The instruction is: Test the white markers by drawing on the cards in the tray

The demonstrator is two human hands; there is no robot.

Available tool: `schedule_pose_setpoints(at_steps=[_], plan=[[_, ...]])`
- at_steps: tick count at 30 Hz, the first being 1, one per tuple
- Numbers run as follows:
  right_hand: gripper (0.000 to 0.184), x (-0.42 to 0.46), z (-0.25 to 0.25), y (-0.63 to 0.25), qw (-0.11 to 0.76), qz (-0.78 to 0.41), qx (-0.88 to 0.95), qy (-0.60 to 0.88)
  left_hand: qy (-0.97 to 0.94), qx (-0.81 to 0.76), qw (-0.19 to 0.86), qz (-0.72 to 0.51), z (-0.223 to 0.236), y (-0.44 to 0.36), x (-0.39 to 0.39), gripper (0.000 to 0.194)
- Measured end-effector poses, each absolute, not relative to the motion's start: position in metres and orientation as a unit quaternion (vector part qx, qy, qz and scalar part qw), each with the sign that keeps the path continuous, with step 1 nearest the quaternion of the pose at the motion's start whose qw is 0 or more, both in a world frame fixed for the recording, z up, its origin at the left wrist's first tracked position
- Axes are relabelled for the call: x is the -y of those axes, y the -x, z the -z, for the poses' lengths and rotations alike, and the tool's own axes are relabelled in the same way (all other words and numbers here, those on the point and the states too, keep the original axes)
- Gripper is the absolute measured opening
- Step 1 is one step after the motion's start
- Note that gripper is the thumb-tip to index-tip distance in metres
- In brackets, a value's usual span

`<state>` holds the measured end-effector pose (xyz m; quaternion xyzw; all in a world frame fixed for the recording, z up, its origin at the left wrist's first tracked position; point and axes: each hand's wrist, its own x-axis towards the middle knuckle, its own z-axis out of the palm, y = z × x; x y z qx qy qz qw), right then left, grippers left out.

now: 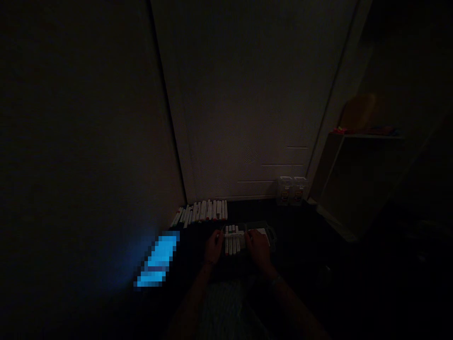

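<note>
markers point(234, 234), slim white rods, lie between left hand point(214, 246) and right hand point(258, 247), whose grip i cannot tell.

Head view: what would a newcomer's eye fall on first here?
Most likely the glowing blue patch, blurred into blocks, at the lower left of an otherwise dark scene. Next comes the row of white pens, farther back and left of centre. Nearer, at lower centre, the left hand and right hand flank a smaller group of pens.
</note>
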<state>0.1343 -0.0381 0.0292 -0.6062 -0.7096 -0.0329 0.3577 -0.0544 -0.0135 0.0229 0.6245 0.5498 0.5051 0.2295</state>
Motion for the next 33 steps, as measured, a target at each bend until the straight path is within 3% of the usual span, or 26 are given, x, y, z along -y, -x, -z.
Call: schedule_pose_setpoints(at_steps=[33], plan=[[0.034, 0.0428, -0.0372, -0.1368, 0.409, -0.042, 0.682, 0.605, -0.618, -0.537, 0.277, -0.503, -0.0300, 0.0501, 0.0195, 0.029]])
